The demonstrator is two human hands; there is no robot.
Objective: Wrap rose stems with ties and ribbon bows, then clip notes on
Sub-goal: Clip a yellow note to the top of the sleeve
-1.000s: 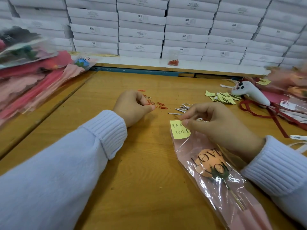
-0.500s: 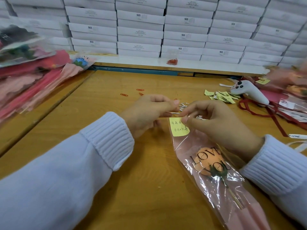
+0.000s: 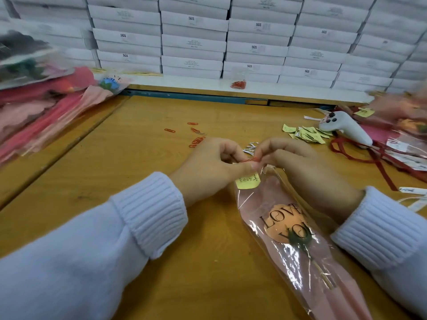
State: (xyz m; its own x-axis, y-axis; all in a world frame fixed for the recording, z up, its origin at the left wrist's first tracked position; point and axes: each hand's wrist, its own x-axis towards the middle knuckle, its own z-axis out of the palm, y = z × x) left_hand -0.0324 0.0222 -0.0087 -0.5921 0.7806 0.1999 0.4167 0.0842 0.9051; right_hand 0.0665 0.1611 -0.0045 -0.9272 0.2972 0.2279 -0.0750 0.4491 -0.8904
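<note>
1. Nearest my view, two white knitted sleeves with ribbed cuffs come in from the bottom corners: the left sleeve and the right sleeve.
2. The wrapped rose lies flat on the wooden table, partly under the right forearm, running from the bottom right up to the middle. I read it as glossy, crinkled clear film over matte pink paper. It carries a round orange sticker printed "LOVE YOU", and a thin stem with green sepals shows through.
3. A small square yellow note with handwriting sits at the wrap's top left edge, just below the left thumb.
4. The left hand is curled, thumb and forefinger pinching a thin red wire paper clip right above the note. The right hand meets it and pinches the same clip from the other side.
5. Just past the knuckles lies a little heap of silver twist ties. To its left, loose red clips are scattered as oblong loops.
6. Further right I see a pile of yellow slips, a smooth white handset with dark buttons, and looping dark red ribbon.
7. At far left is a blurred heap of pink and red wrapped flowers.
8. At the back, flat white boxes, some marked SGS, are stacked like a wall. A small bag of red clips lies on the ledge below them.
</note>
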